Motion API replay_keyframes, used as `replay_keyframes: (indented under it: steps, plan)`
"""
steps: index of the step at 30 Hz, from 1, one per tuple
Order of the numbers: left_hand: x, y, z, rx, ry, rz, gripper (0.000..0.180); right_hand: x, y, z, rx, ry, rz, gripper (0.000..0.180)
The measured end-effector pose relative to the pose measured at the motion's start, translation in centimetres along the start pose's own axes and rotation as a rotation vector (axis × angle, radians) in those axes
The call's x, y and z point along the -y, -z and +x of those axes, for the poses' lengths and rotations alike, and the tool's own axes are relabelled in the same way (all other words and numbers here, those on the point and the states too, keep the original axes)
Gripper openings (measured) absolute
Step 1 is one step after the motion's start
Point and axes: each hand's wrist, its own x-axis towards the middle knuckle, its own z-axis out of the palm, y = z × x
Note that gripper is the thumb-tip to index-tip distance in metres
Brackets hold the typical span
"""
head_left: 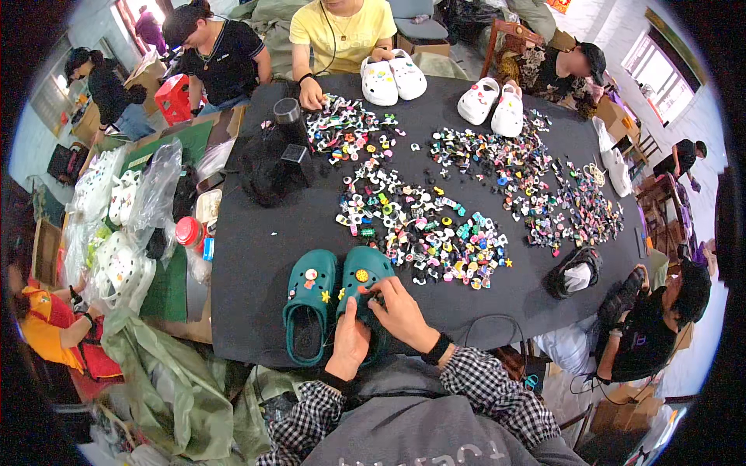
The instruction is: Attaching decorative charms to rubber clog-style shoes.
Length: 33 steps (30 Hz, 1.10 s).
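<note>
Two dark green clogs lie side by side at the near edge of the black table. The left clog (309,289) rests untouched, with several small charms on its upper. At the right clog (365,262), a round orange-yellow charm (361,275) sits near the toe. My left hand (350,342) grips this clog by its side, thumb pointing up along it. My right hand (402,312) is closed in a pinch at the clog's upper; what lies between its fingertips is too small to make out. The hands hide much of its heel part.
Loose colourful charms (423,229) lie heaped across the black table (256,311). White clogs (392,79) stand across from me near a person in yellow; another white pair (491,107) is further right. A black clog (575,273) sits at the right, a dark cylinder (287,116) at the left.
</note>
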Motion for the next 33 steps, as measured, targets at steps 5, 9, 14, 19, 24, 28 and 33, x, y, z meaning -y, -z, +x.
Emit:
replay_keyframes:
  steps: [5, 9, 14, 19, 24, 28, 33]
  plan:
    - [-0.2, -0.6, -0.2, 0.046, -0.014, -0.016, 0.048, -0.6, -1.3, 0.3, -0.019, -0.149, 0.163, 0.03]
    - [0.0, -0.2, -0.1, 0.076, -0.031, -0.02, 0.048, -0.7, -1.4, 0.7, 0.037, -0.129, 0.099, 0.027]
    - [-0.3, -0.5, -0.2, 0.108, -0.023, -0.04, 0.041, -1.0, -1.6, 0.9, 0.033, -0.125, 0.101, 0.021]
    - [-0.4, -0.7, -0.4, 0.086, -0.007, -0.01, 0.042, -1.1, -1.5, 1.0, 0.024, -0.131, 0.126, 0.018]
    - [0.0, 0.1, 0.1, 0.081, 0.034, -0.017, 0.045, -0.8, -1.5, 1.0, 0.022, -0.137, 0.173, 0.018]
    - [0.3, 0.5, 0.3, 0.069, 0.033, -0.015, 0.045, -0.8, -1.6, 1.1, 0.038, -0.138, 0.188, 0.017]
    - [0.5, 0.4, 0.4, 0.051, -0.032, 0.0, 0.048, -0.5, -1.5, 1.2, 0.049, -0.111, 0.132, 0.017]
